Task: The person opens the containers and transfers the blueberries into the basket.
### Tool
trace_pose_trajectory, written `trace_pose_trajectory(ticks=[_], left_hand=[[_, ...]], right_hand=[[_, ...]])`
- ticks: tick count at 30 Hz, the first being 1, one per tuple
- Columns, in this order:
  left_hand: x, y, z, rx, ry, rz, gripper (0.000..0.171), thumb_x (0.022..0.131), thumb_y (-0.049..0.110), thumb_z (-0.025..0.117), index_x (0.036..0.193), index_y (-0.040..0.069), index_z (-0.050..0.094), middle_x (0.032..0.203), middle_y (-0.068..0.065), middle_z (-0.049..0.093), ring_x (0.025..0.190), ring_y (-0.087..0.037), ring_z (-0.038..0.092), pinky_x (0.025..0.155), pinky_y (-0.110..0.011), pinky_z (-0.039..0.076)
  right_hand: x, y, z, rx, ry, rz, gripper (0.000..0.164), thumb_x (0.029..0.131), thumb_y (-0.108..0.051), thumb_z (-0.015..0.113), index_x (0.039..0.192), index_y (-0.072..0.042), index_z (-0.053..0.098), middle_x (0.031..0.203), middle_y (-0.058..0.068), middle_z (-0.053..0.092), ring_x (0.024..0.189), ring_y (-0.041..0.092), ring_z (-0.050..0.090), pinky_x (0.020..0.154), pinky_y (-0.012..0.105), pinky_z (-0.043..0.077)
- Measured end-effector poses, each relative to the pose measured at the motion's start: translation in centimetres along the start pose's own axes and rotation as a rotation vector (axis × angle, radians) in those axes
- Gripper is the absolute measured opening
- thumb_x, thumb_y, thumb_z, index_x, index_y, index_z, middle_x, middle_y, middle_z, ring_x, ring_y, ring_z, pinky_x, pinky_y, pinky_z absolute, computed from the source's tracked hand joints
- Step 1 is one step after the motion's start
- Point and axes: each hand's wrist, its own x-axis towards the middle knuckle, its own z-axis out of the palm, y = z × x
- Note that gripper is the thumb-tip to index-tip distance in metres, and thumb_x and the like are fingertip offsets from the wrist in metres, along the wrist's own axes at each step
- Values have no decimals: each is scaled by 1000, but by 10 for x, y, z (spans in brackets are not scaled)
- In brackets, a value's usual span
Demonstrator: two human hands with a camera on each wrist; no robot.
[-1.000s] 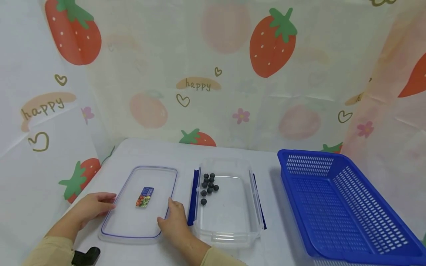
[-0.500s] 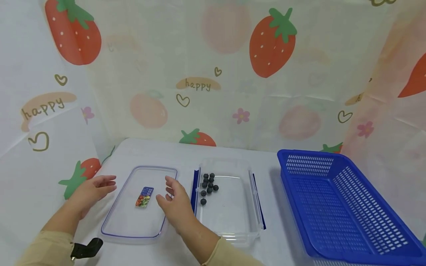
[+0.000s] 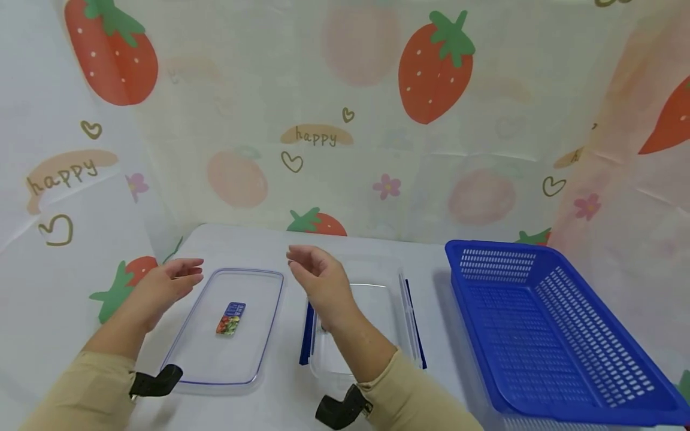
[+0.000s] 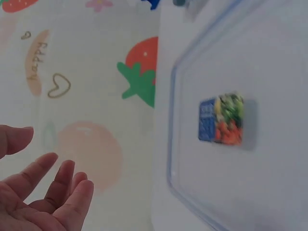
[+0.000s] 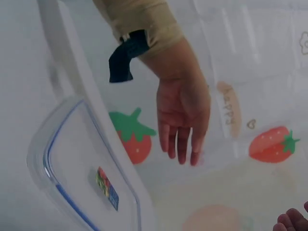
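Observation:
Both hands are raised in the head view, fingers loosely bent and holding nothing. My left hand point(image 3: 167, 290) hovers near the left side of a clear plastic lid point(image 3: 215, 359) with a blue seal line and a small printed label point(image 3: 230, 318). The same lid point(image 4: 279, 183) fills the right of the left wrist view, apart from the fingers. Over the far left part of a clear plastic box point(image 3: 380, 335) is my right hand point(image 3: 326, 287). That hand and forearm cover nearly all the small dark balls inside the box. Blue flaps point(image 3: 306, 335) run along the box's sides.
A large blue perforated basket point(image 3: 544, 335) stands on the right of the white table point(image 3: 286, 395). Behind rises a strawberry-print cloth point(image 3: 248, 78). Black camera mounts point(image 3: 339, 412) stick out from both wrists.
Both hands have come off the lid's edges and lifted. The right hand has moved away and to the right, over the box, hiding the dark balls. Lid and box stay in place.

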Motion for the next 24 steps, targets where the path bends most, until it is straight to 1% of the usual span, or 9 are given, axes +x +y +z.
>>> trace_pose_trajectory(ticks=[3, 9, 13, 16, 19, 22, 24], left_hand=[[0, 13, 4, -27, -4, 25, 59, 95, 33, 48, 141, 1, 29, 137, -25, 34, 125, -38, 37, 101, -46, 32], [1, 41, 18, -67, -32, 90, 55, 96, 29, 46, 141, 2, 30, 137, -23, 34, 125, -36, 36, 102, -45, 31], [3, 58, 30, -70, -65, 129, 53, 97, 28, 45, 141, 3, 30, 138, -23, 35, 127, -37, 34, 102, -45, 31], [5, 69, 39, -35, -72, 154, 51, 97, 28, 45, 140, 5, 32, 137, -21, 37, 126, -37, 36, 102, -47, 31], [7, 78, 49, 10, -84, 188, 49, 96, 26, 46, 139, 6, 34, 137, -19, 40, 125, -37, 37, 102, -53, 29], [8, 86, 59, 62, -93, 211, 48, 96, 25, 47, 138, 8, 35, 136, -17, 42, 126, -35, 37, 101, -55, 29], [10, 89, 66, 119, -87, 233, 49, 95, 26, 49, 138, 8, 35, 135, -15, 43, 127, -34, 37, 100, -54, 31]], right_hand=[[8, -4, -18, -22, 9, -25, 25, 90, -8, 57, 115, -10, 61, 111, 4, 63, 105, 15, 58, 93, 29, 44], [17, -14, -57, -118, 40, -19, 24, 91, -8, 55, 115, -8, 61, 110, 5, 63, 105, 17, 58, 92, 29, 44], [23, -23, -84, -237, 84, -31, 24, 91, -13, 57, 114, -11, 61, 109, 3, 63, 103, 15, 58, 92, 30, 45], [26, -25, -105, -340, 106, -49, 25, 91, -16, 58, 116, -12, 61, 110, 3, 63, 104, 16, 57, 92, 30, 45], [26, -24, -127, -420, 100, -70, 28, 91, -15, 57, 118, -10, 59, 111, 6, 62, 105, 18, 57, 92, 32, 45], [25, -24, -147, -506, 77, -81, 31, 91, -15, 57, 121, -8, 58, 114, 10, 62, 106, 22, 56, 91, 35, 46], [22, -24, -160, -553, 47, -79, 33, 91, -16, 57, 123, -8, 56, 116, 11, 60, 107, 24, 56, 91, 38, 45]])
